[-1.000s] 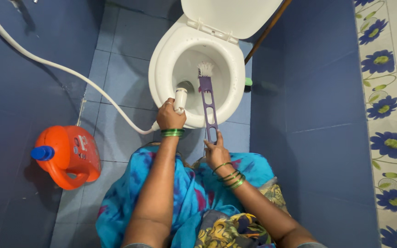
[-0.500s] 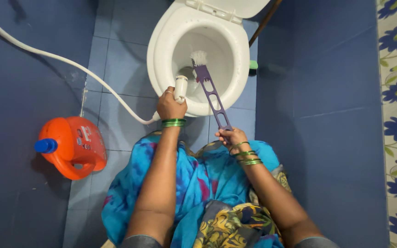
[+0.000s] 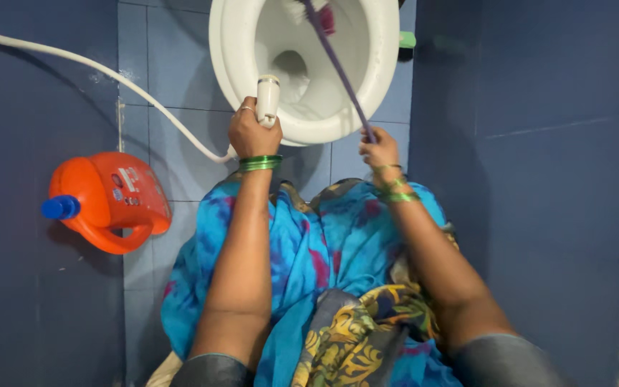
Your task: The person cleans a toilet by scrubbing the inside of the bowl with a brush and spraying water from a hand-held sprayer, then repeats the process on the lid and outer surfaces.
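An orange detergent jug (image 3: 109, 201) with a blue cap (image 3: 60, 208) is lying on its side on the blue tiled floor (image 3: 173, 79), well to the left of the white toilet bowl (image 3: 234, 79); a white hose (image 3: 94, 70) is running from the upper left edge across the wall and floor, passing left of the bowl and ending at the left hand (image 3: 252, 132). That hand is clenching around the white spray nozzle (image 3: 267, 99), which is pointing upward and lying against the bowl's near rim; a ring is showing on one finger, and green bangles (image 3: 261, 163) are sitting on the wrist just below the bowl. A little to the right, the purple brush handle (image 3: 338, 68) is slanting from inside the bowl, over its near rim, down to the right hand (image 3: 379, 150); the brush head (image 3: 313, 11), whitish and pink, is resting at the far inside of the bowl, partly cut off by the frame edge. The right hand is gripping the handle's lower end, just below and right of the bowl's rim; bangles (image 3: 394, 188) are circling that wrist too. Below the bowl, a blue patterned garment (image 3: 309, 265) is covering the person's lap.
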